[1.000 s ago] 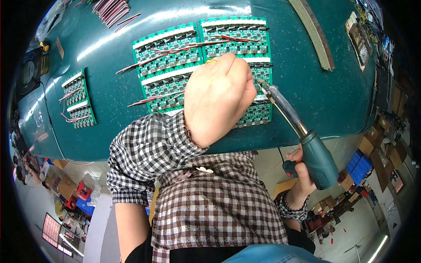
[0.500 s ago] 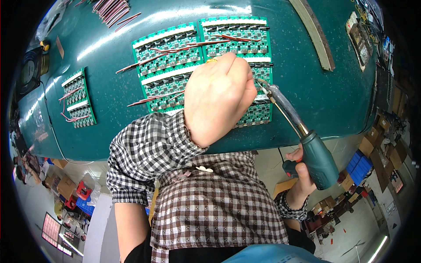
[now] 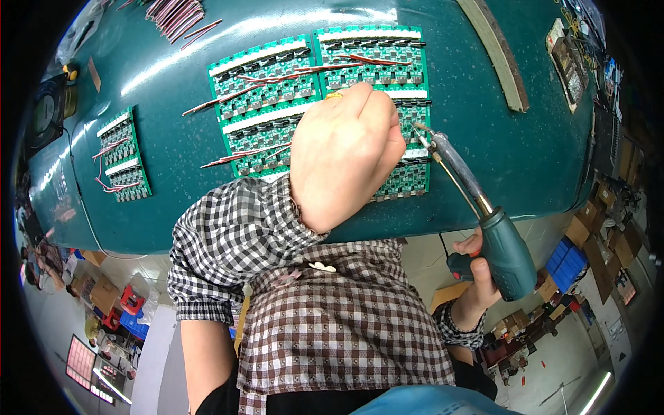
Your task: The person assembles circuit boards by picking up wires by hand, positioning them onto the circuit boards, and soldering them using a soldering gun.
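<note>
My right hand [image 3: 478, 280] grips a green-handled soldering gun [image 3: 508, 256] with a thin feed tube beside its barrel. Its tip [image 3: 419, 128] points at the right part of the green circuit board panels [image 3: 266, 117], just beside my left hand [image 3: 346, 152]. My left hand is closed over these panels, knuckles up, with a yellow ring on one finger. Whatever its fingertips pinch is hidden beneath it. Red, black and white wires [image 3: 270, 78] lie across the panels, and another red wire bundle [image 3: 232, 159] sticks out at their left side.
A smaller circuit board panel [image 3: 124, 155] with wires lies at the left of the green table [image 3: 173, 138]. More wires [image 3: 174, 17] are piled at the back. A long curved bar [image 3: 494, 55] and a soldering-iron tray [image 3: 567, 66] lie at the right. A fan-like object [image 3: 50, 107] stands far left.
The soldering gun has shifted slightly to the right, its tip now a little farther from my left hand's fingers. My left hand has stayed in place.
</note>
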A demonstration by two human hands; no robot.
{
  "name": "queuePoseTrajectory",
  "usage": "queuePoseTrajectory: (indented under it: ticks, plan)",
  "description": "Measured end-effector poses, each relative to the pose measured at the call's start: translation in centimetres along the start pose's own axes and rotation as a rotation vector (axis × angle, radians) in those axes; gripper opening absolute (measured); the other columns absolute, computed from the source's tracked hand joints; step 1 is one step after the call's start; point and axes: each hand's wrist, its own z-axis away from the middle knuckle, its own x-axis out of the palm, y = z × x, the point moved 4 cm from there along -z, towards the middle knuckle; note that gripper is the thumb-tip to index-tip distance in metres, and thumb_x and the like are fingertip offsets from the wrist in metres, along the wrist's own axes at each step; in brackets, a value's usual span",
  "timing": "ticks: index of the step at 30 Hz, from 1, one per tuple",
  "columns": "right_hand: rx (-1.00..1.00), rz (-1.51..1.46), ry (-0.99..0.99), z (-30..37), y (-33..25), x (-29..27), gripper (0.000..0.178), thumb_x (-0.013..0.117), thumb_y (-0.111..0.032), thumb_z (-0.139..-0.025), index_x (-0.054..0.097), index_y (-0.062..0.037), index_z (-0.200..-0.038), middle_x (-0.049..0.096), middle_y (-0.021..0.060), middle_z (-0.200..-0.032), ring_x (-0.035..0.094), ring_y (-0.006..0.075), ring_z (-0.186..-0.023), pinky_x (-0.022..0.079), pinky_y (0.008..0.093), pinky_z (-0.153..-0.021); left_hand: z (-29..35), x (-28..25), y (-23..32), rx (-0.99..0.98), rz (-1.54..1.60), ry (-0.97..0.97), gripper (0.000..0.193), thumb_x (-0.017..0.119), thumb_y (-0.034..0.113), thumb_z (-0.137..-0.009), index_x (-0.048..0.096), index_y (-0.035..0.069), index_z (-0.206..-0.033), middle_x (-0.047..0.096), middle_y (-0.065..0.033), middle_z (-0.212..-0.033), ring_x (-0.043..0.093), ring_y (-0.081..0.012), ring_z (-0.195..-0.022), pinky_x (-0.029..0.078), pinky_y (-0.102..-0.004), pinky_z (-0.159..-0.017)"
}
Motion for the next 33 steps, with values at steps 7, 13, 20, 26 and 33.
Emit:
queuePoseTrajectory:
  ticks: [7, 13, 20, 26, 33]
  plan:
    - [0.015, -0.044, 0.043, -0.1, 0.1, 0.0, 0.046, 0.063, -0.023, -0.080, 0.052, 0.0148, -0.103, 0.056, 0.0173, -0.080, 0.058, 0.0234, -0.067, 0.055, 0.0363, -0.060, -0.1, 0.0, 0.1, -0.025, -0.005, -0.020, 0.016, 0.066, 0.001, -0.065, 0.052, 0.005, -0.072, 0.052, -0.0057, -0.067, 0.052, -0.0216, -0.056, 0.041, -0.0318, -0.051]
    - [0.078, -0.255, 0.137, -1.4, 0.5, 0.0, 0.048, 0.065, -0.027, -0.081, 0.051, 0.0118, -0.107, 0.057, 0.0150, -0.079, 0.059, 0.0236, -0.070, 0.055, 0.0371, -0.064, -0.4, -0.2, 0.0, -0.029, -0.010, -0.041, 0.016, 0.066, 0.001, -0.066, 0.052, 0.005, -0.072, 0.052, -0.0054, -0.066, 0.053, -0.0205, -0.056, 0.042, -0.0315, -0.051]
    - [0.075, -0.769, 0.008, -5.3, 1.5, 1.0, 0.050, 0.052, -0.038, -0.091, 0.042, 0.0065, -0.111, 0.052, 0.0084, -0.081, 0.054, 0.0185, -0.073, 0.055, 0.0331, -0.064, -0.3, -1.6, 1.5, -0.019, -0.115, -0.069, 0.020, 0.067, 0.003, -0.066, 0.052, 0.007, -0.079, 0.049, -0.0084, -0.073, 0.054, -0.0268, -0.069, 0.044, -0.0369, -0.062]
    - [0.058, -0.758, 0.046, -6.8, 1.8, 0.1, 0.045, 0.048, -0.038, -0.093, 0.044, 0.0047, -0.107, 0.053, 0.0086, -0.079, 0.055, 0.0153, -0.071, 0.056, 0.0268, -0.054, -1.4, -11.6, -5.0, -0.093, -0.252, 0.153, 0.016, 0.061, 0.003, -0.074, 0.055, 0.004, -0.089, 0.055, -0.0113, -0.088, 0.056, -0.0312, -0.079, 0.044, -0.0401, -0.066]
    - [0.069, -0.769, 0.017, -7.2, 1.4, 1.2, 0.044, 0.047, -0.037, -0.094, 0.044, 0.0049, -0.106, 0.053, 0.0090, -0.077, 0.056, 0.0158, -0.069, 0.056, 0.0266, -0.054, -2.7, -13.3, -11.9, -0.255, -0.287, 0.105, 0.011, 0.067, 0.009, -0.075, 0.058, 0.005, -0.080, 0.057, -0.0086, -0.079, 0.059, -0.0258, -0.070, 0.047, -0.0360, -0.063]
